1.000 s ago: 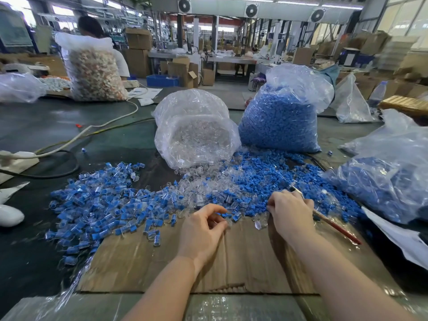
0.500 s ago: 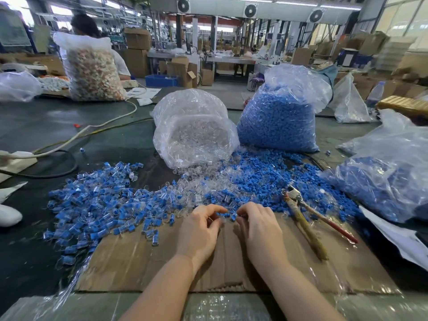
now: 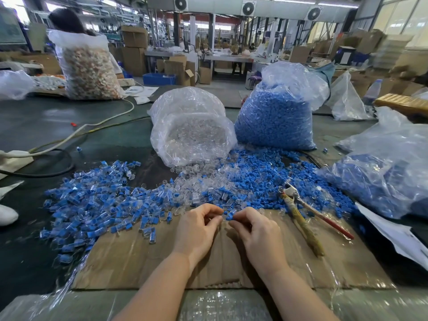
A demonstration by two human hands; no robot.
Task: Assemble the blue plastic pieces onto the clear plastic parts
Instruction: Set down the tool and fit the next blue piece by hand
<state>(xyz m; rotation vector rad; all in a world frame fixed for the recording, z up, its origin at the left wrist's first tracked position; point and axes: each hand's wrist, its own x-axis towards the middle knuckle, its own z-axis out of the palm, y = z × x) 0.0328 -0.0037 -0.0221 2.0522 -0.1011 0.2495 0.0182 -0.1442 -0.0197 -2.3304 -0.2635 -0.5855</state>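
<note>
My left hand (image 3: pixel 199 228) and my right hand (image 3: pixel 257 230) meet over the cardboard sheet (image 3: pixel 143 258), fingertips almost touching. The right hand pinches a small blue plastic piece (image 3: pixel 230 216); the left fingers are curled round something I take for a clear part, too small to make out. Loose clear parts (image 3: pixel 196 181) and loose blue pieces (image 3: pixel 259 179) lie heaped just beyond the hands. A wide spread of joined blue-and-clear parts (image 3: pixel 92 205) covers the table to the left.
A clear-parts bag (image 3: pixel 192 130) lies open behind the heap, beside an upright bag of blue pieces (image 3: pixel 275 117). Another blue-filled bag (image 3: pixel 382 177) sits right. Pliers (image 3: pixel 301 216) lie right of my hand. Cables (image 3: pixel 58 144) cross the left table. A person sits far left.
My right hand left the pliers at the right, swung left to meet my left hand, and now pinches a blue piece. The left hand stayed almost in place.
</note>
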